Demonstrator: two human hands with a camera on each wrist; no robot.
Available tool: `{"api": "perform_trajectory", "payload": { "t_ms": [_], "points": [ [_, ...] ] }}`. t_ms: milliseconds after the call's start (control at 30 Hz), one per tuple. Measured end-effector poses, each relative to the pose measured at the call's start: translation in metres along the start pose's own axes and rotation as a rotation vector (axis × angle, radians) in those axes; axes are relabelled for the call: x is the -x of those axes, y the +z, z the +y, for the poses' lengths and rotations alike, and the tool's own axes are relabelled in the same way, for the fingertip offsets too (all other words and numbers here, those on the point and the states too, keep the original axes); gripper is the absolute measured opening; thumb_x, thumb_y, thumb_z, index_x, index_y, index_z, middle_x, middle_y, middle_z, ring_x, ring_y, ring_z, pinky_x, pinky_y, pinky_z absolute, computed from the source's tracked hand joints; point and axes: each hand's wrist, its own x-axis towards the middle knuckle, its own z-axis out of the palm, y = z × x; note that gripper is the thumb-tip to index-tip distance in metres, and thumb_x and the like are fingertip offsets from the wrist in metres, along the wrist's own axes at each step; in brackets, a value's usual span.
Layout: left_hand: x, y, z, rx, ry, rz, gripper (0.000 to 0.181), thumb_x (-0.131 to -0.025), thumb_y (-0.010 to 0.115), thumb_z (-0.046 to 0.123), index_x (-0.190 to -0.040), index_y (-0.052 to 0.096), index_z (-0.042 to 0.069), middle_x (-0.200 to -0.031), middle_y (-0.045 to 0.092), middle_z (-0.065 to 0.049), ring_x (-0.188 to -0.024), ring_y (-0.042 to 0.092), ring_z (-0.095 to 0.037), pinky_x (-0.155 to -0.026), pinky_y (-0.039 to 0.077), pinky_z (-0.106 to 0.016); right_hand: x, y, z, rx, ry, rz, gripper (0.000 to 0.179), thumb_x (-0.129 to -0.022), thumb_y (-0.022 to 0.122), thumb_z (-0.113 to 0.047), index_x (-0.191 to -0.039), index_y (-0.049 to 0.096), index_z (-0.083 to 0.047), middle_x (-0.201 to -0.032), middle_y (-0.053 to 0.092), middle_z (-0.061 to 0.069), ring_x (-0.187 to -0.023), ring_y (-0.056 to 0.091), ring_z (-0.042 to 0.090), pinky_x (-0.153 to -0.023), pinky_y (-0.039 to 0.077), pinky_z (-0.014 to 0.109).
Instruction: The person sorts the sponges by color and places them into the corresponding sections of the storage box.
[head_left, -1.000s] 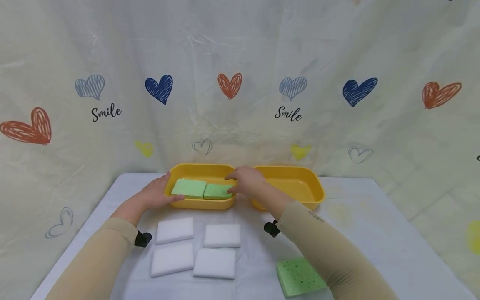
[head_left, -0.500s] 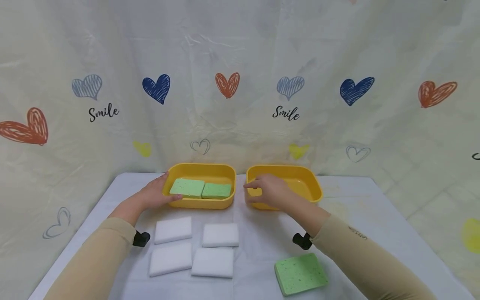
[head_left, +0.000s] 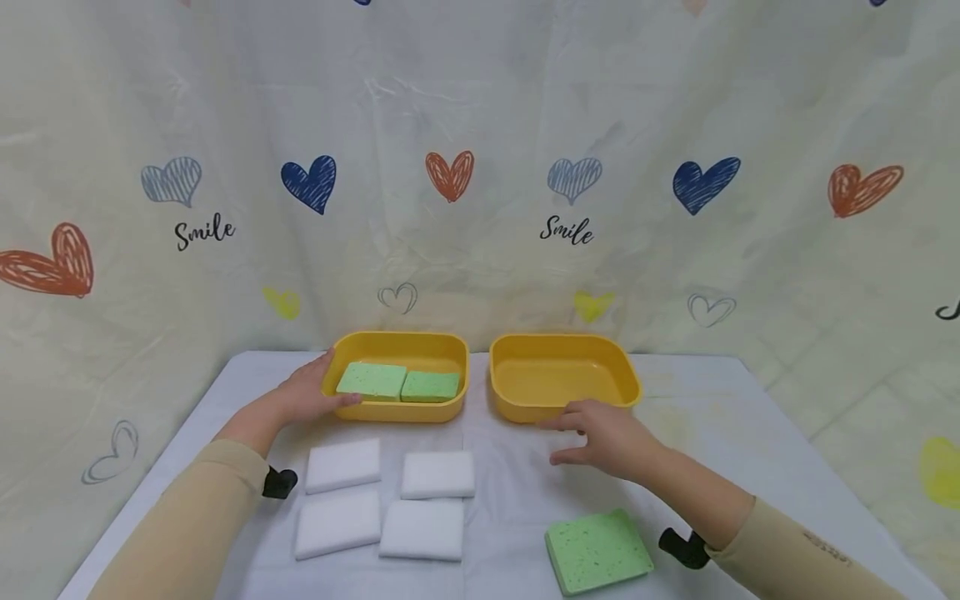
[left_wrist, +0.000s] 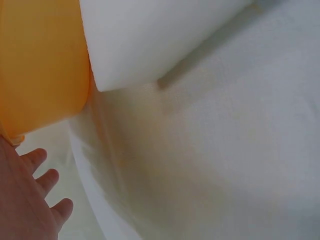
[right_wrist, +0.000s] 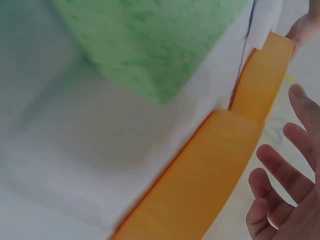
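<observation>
My left hand (head_left: 306, 393) lies against the left end of a yellow tray (head_left: 405, 412), its thumb at the front rim and its fingers spread along the side. Inside that tray two green speckled sponges (head_left: 372, 381) lie flat, side by side. With fingers apart and nothing held, my right hand (head_left: 609, 439) hovers just in front of a second yellow tray (head_left: 555, 340), which has nothing in it. A thicker-looking green sponge (head_left: 598, 550) lies on the cloth nearer to me, below the right hand. In the right wrist view the fingers (right_wrist: 285, 170) show loosely bent.
Several white sponges (head_left: 343, 465) lie in two rows on the white tablecloth (head_left: 510, 508), in front of the left tray. A curtain (head_left: 495, 108) printed with hearts hangs right behind both trays.
My right hand has left the right end of the left tray and drawn back to the right and toward me, past the second tray. The left hand stays at the left tray.
</observation>
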Motion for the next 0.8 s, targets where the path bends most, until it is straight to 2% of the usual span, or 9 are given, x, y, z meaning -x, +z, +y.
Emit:
{"api": "perform_trajectory", "payload": {
  "t_ms": [133,333,600,800],
  "points": [
    [-0.001,-0.001,0.000,0.007,-0.019,-0.012,0.123,-0.081,0.063,0.072,-0.156,0.003,-0.006,-0.157,0.019,-0.032,-0.142,0.021,-0.051,-0.114,0.019,-0.065,0.019,0.000,0.005,-0.025,-0.029,-0.002,0.047,-0.080,0.078,-0.048,-0.123,0.072,-0.030,-0.105,0.065,-0.016,-0.094,0.057,0.008,-0.081,0.053,0.032],
    [-0.002,0.000,0.000,0.014,-0.028,-0.020,0.123,-0.081,0.063,0.072,-0.156,0.002,-0.005,-0.157,0.019,-0.031,-0.142,0.022,-0.051,-0.114,0.020,-0.066,0.043,0.002,0.010,-0.114,-0.051,-0.106,0.042,-0.083,0.076,-0.045,-0.123,0.071,-0.031,-0.111,0.063,-0.016,-0.101,0.058,0.009,-0.086,0.053,0.037],
    [-0.003,0.001,-0.003,0.021,-0.033,-0.021,0.126,-0.079,0.062,0.075,-0.157,0.000,-0.003,-0.158,0.020,-0.031,-0.142,0.022,-0.050,-0.113,0.020,-0.066,0.069,0.012,0.016,-0.187,-0.128,-0.200,0.052,-0.080,0.070,-0.062,-0.124,0.069,-0.035,-0.117,0.059,-0.023,-0.109,0.056,0.009,-0.094,0.051,0.041],
    [-0.004,0.002,-0.004,0.041,-0.046,-0.021,0.127,-0.078,0.064,0.075,-0.158,-0.001,0.001,-0.159,0.019,-0.028,-0.142,0.022,-0.048,-0.114,0.019,-0.066,0.078,0.022,0.020,-0.224,-0.144,-0.259,0.058,-0.076,0.071,-0.067,-0.127,0.065,-0.042,-0.121,0.056,-0.025,-0.112,0.053,0.008,-0.096,0.049,0.040]
  ]
}}
